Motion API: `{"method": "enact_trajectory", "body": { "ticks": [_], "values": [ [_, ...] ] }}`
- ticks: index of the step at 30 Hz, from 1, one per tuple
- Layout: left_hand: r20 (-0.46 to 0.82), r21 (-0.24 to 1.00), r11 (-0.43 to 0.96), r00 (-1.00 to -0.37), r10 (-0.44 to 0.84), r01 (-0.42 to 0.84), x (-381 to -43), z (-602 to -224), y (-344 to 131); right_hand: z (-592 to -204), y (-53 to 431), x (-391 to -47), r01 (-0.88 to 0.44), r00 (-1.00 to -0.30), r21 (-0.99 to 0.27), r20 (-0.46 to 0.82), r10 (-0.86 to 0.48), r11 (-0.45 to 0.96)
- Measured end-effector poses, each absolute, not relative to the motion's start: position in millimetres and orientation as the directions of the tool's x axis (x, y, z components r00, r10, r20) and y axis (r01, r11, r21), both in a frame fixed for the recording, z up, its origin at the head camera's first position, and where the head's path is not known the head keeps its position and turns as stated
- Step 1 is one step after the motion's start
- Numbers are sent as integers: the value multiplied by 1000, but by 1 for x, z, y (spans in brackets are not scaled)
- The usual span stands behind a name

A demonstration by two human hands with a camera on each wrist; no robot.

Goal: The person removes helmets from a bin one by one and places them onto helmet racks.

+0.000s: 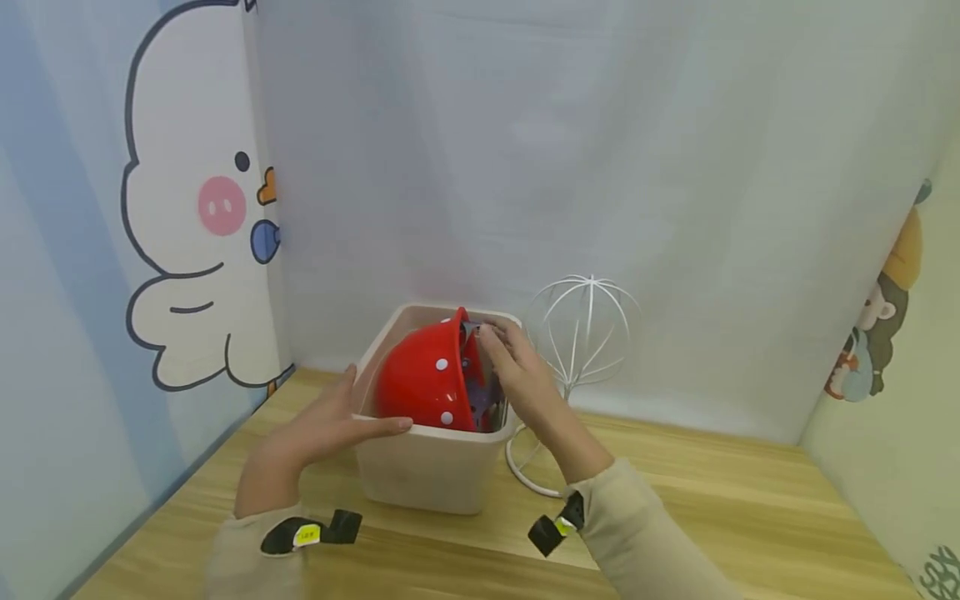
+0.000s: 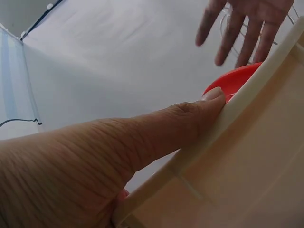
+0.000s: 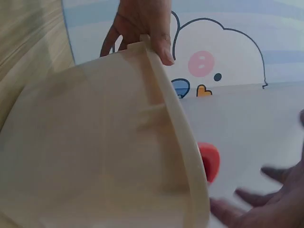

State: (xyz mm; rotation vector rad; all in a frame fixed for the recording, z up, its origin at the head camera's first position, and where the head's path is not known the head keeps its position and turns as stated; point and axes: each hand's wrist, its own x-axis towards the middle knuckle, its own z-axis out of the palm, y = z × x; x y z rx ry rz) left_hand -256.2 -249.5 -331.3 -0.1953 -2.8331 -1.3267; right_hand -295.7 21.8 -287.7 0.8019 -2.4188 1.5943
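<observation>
A red helmet (image 1: 423,375) with white dots lies tilted on its side in a cream plastic bin (image 1: 427,471), its hollow side turned to the right. Grey-purple lining and straps show inside it. My left hand (image 1: 322,429) holds the bin at its near left corner, the thumb (image 2: 180,118) laid over the rim. Over the bin's right side, beside the helmet's opening, is my right hand (image 1: 521,375). Its fingers are spread and hold nothing in the left wrist view. Only the helmet's red edge (image 3: 209,161) shows past the rim in the right wrist view.
A white wire stand (image 1: 573,379) with a round cage top and a ring base stands just right of the bin. Both rest on a wood-grain table (image 1: 712,500). A pale curtain (image 1: 675,208) hangs behind, and a cartoon-printed wall (image 1: 75,292) is at left.
</observation>
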Motion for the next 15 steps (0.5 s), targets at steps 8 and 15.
{"method": "enact_trajectory", "body": {
  "ticks": [8, 15],
  "values": [
    [72, 783, 610, -992, 104, 121, -256, -333, -251, -302, -48, -332, -227, -965, -877, 143, -221, 424],
    [74, 771, 626, -993, 95, 117, -256, -333, -254, -314, -65, -336, -376, -926, -669, 300, -230, 641]
  ]
}}
